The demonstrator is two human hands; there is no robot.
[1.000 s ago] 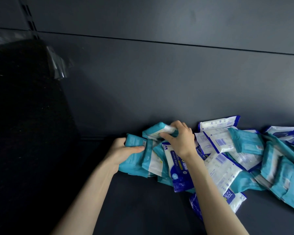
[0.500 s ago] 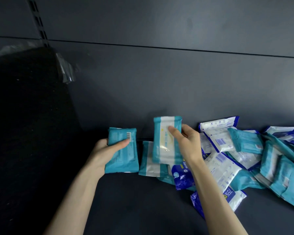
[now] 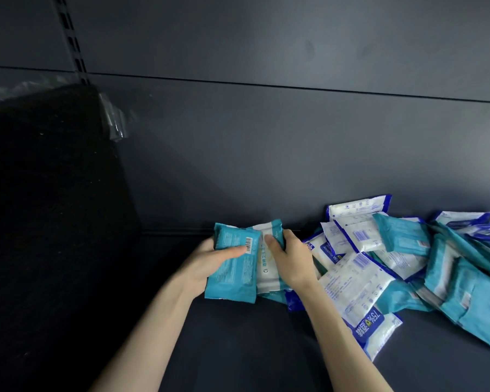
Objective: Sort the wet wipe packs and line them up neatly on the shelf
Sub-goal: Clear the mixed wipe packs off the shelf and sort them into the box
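Observation:
My left hand (image 3: 210,263) grips a teal wet wipe pack (image 3: 232,271) with a barcode, held upright with its back toward me. My right hand (image 3: 290,260) presses a teal-and-white pack (image 3: 268,267) against the right side of it, so the two packs stand side by side above the dark shelf (image 3: 238,349). To the right lies a loose pile of packs (image 3: 408,267), some teal, some white with blue edges. A blue-and-white pack marked 75% (image 3: 371,323) lies nearest me.
A large black block (image 3: 48,222) fills the shelf's left side, with clear plastic film (image 3: 113,120) at its top corner. The dark back panel (image 3: 266,151) rises behind the packs. A slotted upright rail (image 3: 74,46) runs up the wall at upper left.
My right hand lifted a teal-and-white pack out of the pile and brought it left against the teal pack in my left hand, which rose and moved slightly right.

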